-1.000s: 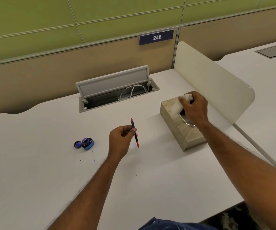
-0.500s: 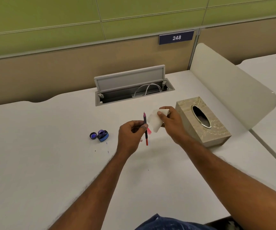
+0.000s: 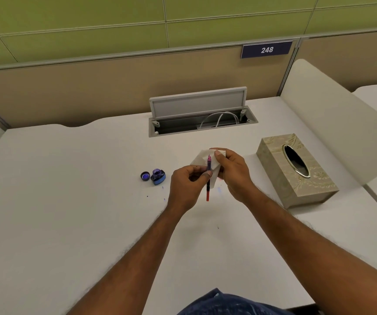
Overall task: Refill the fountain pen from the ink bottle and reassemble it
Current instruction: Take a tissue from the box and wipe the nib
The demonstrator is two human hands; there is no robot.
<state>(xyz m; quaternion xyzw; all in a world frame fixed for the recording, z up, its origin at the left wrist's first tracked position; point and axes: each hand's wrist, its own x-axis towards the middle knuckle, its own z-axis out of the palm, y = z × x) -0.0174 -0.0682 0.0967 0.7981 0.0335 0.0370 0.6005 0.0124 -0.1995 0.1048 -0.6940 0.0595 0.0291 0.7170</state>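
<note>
Head view: pen (image 3: 208,178) pinched by left hand (image 3: 187,187), right hand (image 3: 233,173) beside.

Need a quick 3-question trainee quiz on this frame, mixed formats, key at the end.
1. True or false: the ink bottle is capped.
2. Which hand holds the tissue behind the pen? A) left hand B) right hand C) neither
3. Fill in: the loose bottle cap lies on the desk just to the ____ of the bottle, as seen in the picture.

Key:
1. False; its mouth is open and the cap lies beside it.
2. B; the right hand pinches the tissue, while the left hand grips the pen.
3. left
</note>
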